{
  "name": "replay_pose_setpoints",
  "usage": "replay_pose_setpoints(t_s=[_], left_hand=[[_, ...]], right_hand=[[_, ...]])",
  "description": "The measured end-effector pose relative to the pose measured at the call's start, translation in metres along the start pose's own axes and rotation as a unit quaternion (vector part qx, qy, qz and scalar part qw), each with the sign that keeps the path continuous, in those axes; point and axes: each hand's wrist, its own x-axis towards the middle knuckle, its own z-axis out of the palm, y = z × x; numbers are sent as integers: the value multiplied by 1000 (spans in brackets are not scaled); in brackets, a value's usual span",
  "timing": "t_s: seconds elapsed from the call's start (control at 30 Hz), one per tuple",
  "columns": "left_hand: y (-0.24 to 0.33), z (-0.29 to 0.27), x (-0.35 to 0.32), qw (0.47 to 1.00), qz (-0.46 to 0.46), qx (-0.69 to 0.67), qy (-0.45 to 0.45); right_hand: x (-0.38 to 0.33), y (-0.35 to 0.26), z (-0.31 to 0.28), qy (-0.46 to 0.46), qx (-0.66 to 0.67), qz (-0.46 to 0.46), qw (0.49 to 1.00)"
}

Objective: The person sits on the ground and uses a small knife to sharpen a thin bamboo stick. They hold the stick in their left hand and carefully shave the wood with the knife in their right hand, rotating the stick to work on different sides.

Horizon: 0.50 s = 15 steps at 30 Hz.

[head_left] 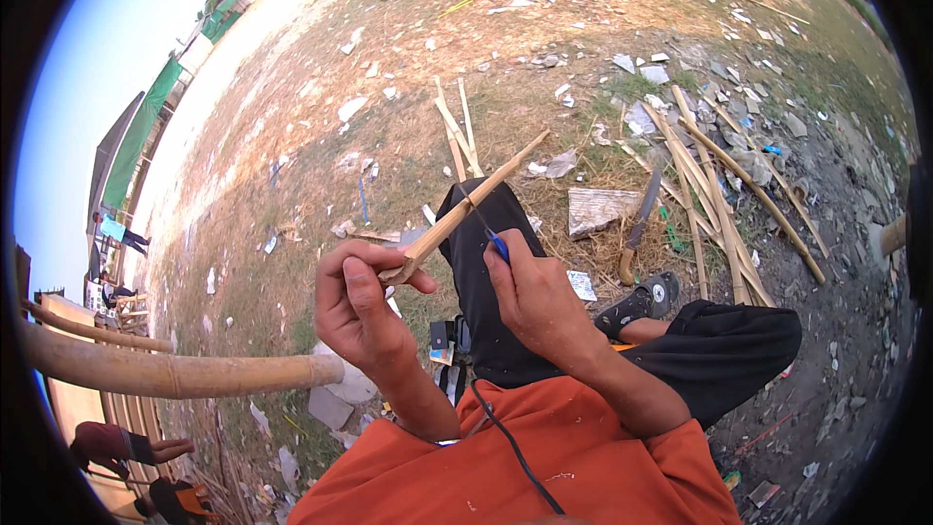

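Bamboo strip [473,197]: long, thin, pale tan, flat-sided. Held near its lower end at frame centre, slanting up to the right, far tip free above the dark trouser leg.

Knife [486,225]: slim blade, blue handle. Centre frame, blade laid against the strip's middle, slanting up to the left.

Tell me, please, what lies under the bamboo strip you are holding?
Under the bamboo strip shows a knee in black trousers, with dry grass and litter beyond. The left hand covers its near end; the ground beneath the knee is hidden.
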Motion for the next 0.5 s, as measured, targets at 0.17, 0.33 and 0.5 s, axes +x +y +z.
replay_pose_setpoints(t_s=[0.17, 0.33, 0.5], left_hand=[[0, 2, -1, 1000, 4, 4, 11], [1, 3, 0, 999, 27, -5, -17], [3, 4, -3, 1000, 9, -14, -6]], right_hand=[[0, 0, 0, -3, -2, 1, 1000], [-3, -7, -4, -2, 4, -32, 999], [-17, -34, -8, 23, 44, -119, 992]])
